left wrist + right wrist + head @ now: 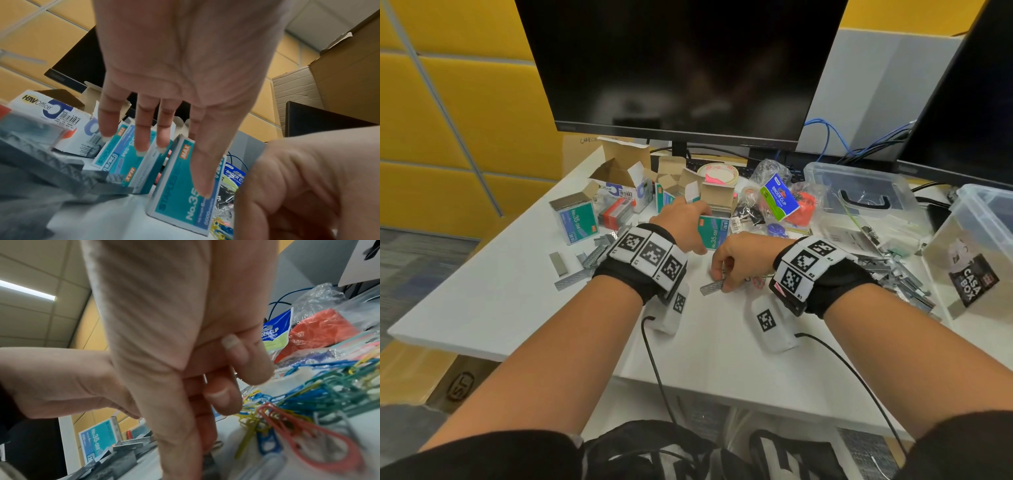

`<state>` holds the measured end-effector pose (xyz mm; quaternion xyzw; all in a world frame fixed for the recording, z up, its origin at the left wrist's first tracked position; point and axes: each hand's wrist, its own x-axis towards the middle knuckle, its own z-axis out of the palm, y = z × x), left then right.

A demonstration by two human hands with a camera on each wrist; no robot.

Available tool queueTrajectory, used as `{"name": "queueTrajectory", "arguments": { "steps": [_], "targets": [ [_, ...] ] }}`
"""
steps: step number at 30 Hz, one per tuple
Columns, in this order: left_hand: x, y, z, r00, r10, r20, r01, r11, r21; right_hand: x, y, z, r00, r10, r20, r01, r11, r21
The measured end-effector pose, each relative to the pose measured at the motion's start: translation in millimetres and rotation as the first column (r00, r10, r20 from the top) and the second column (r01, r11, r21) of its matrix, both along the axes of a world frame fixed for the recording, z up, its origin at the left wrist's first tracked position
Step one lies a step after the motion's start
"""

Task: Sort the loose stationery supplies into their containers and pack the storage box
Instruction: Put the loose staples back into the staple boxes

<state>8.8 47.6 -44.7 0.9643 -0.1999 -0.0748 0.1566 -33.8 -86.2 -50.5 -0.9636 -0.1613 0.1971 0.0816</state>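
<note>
Both forearms reach out over the white desk (493, 301), each wrist wrapped in a black band with square-patterned markers. Low near the desk's middle, the right hand (739, 260) has its fingers curled down and its grip pinched on a strip of staples (712, 287), the strip's far end poking out to the left of the fingertips and lying on or just above the surface. Just beyond that grip, and a little to its left, stands an open teal staple box (714, 229), upright with its flap raised. The left hand (681, 222) is laid against this box with straight fingers, its thumb (202, 172) flat on the printed face, so its grip is not curled round anything. Left of the left hand, loose staple strips (592, 260) lie scattered, with another teal staple box (575, 219) standing farther out. Right of the pinching grip lies a heap of coloured paper clips (308, 402), close by the knuckles. Farther off on that side are a bag labelled binder clips (779, 198) and a clear storage box (983, 253) at the desk's edge.
</note>
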Motion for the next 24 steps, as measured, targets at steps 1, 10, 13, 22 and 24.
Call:
{"name": "queueTrajectory", "arguments": {
  "steps": [1,10,13,22,24],
  "targets": [
    [0,0,0,1.000,0.001,0.005,-0.001,1.000,-0.013,0,0,0,1.000,-0.003,-0.002,0.003,1.000,0.000],
    [1,6,0,1.000,-0.012,0.025,0.012,0.999,-0.030,0,0,7,1.000,-0.016,0.025,0.016,1.000,0.019],
    [1,18,4,0.999,0.004,0.044,-0.001,0.997,-0.076,1,-1,12,0.997,-0.027,0.075,0.024,0.999,0.042],
    [-11,64,6,0.992,0.058,-0.114,-0.094,0.938,-0.333,9,24,10,0.975,-0.132,0.176,0.067,0.941,0.332],
    [-17,68,7,0.981,-0.020,-0.194,-0.068,0.896,-0.438,10,31,8,0.960,-0.188,0.208,0.082,0.898,0.433]
  ]
}}
